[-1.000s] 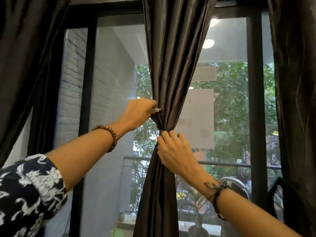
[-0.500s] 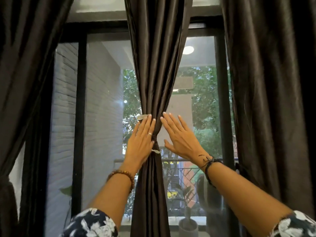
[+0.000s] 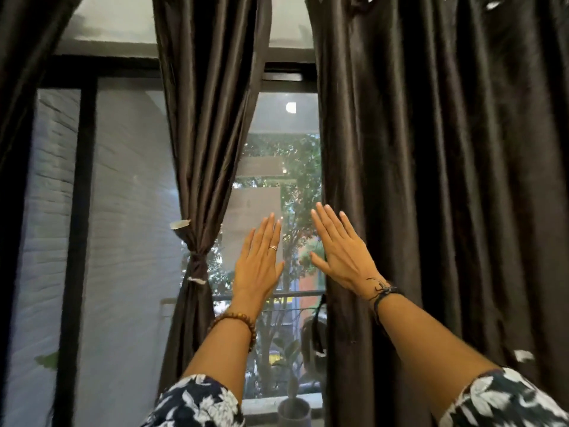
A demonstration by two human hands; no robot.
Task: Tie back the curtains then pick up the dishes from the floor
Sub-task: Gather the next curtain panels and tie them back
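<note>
A dark brown middle curtain [image 3: 206,124] hangs in front of the window, cinched at its waist by a tie-back [image 3: 197,261] with pale ends sticking out. My left hand [image 3: 258,263] is flat with fingers apart, just right of that curtain and clear of it. My right hand [image 3: 341,254] is also flat and spread, its fingers at the left edge of the wide right curtain [image 3: 431,195], which hangs loose. Neither hand holds anything. No dishes show in this view.
A third dark curtain [image 3: 21,87] hangs at the far left. Black window frames [image 3: 77,241] stand behind the curtains, with a balcony railing [image 3: 295,294] and a potted plant [image 3: 292,408] outside.
Both hands have let go of the tied middle curtain and moved right toward the loose right curtain. The view has swung right, so the tied curtain now sits left of the hands.
</note>
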